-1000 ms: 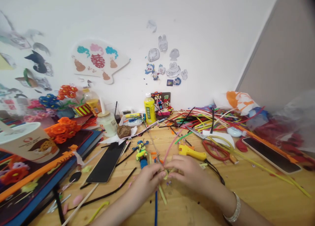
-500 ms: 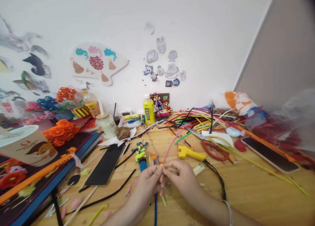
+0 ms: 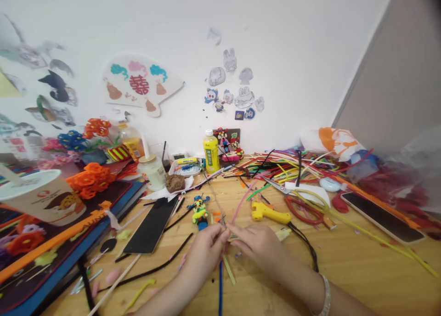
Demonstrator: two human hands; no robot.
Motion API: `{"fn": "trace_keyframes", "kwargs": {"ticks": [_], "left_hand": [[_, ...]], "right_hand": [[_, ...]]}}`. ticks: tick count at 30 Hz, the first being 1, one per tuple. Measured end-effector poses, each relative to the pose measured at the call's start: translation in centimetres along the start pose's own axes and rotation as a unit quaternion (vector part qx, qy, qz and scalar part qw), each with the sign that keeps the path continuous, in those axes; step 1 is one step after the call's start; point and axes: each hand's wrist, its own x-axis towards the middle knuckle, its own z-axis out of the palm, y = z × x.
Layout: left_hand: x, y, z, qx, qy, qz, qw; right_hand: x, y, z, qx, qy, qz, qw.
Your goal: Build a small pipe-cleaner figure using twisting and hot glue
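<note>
My left hand (image 3: 211, 243) and my right hand (image 3: 260, 247) meet over the middle of the table, fingertips almost touching. Both are closed in a pinch on a thin pale yellow pipe cleaner (image 3: 229, 270), whose lower end sticks out below the fingers; most of it is hidden. Under the hands a blue pipe cleaner (image 3: 220, 288) runs toward the front edge. Just beyond my left hand lies a small figure (image 3: 199, 210) with a yellow-green body and blue hat. A pink pipe cleaner (image 3: 243, 199) stretches away behind the fingertips.
A yellow glue gun (image 3: 270, 213) lies right of the hands, its black cord trailing forward. Scissors (image 3: 292, 192) and a heap of coloured pipe cleaners (image 3: 285, 166) are behind it. A dark phone (image 3: 151, 226) lies left, another phone (image 3: 381, 217) right. A paper cup (image 3: 43, 196) stands far left.
The whole view has shifted slightly right. My right hand has turned so its back shows more and its fingers reach over the fingertips of my left. Both hands keep their pinch.
</note>
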Motion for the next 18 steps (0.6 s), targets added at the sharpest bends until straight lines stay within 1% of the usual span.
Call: {"fn": "trace_keyframes", "kwargs": {"ticks": [2, 3, 7, 10, 12, 14, 16, 18], "left_hand": [[-0.1, 0.4, -0.3, 0.049, 0.004, 0.026, 0.998], [-0.1, 0.6, -0.5, 0.06, -0.005, 0.031, 0.998], [-0.4, 1.3, -0.9, 0.064, -0.07, 0.016, 0.995], [-0.3, 1.1, -0.8, 0.059, -0.094, -0.005, 0.994], [-0.3, 0.7, -0.5, 0.054, -0.094, -0.018, 0.994], [-0.2, 0.4, -0.3, 0.04, -0.082, -0.025, 0.995], [-0.1, 0.3, -0.2, 0.036, -0.07, -0.022, 0.997], [-0.2, 0.5, -0.3, 0.049, -0.077, -0.012, 0.996]], "right_hand": [[0.1, 0.3, -0.4, -0.033, 0.016, -0.034, 0.999], [0.2, 0.3, -0.5, -0.04, 0.016, -0.044, 0.998], [0.3, 0.4, -1.0, -0.065, -0.001, -0.092, 0.994], [0.3, 0.5, -1.1, -0.084, 0.013, -0.114, 0.99], [0.2, 0.6, -1.1, -0.094, 0.025, -0.117, 0.988], [0.2, 0.6, -1.1, -0.101, 0.025, -0.116, 0.988], [0.1, 0.6, -0.9, -0.104, 0.022, -0.111, 0.988], [0.1, 0.6, -0.7, -0.096, 0.025, -0.095, 0.991]]}}
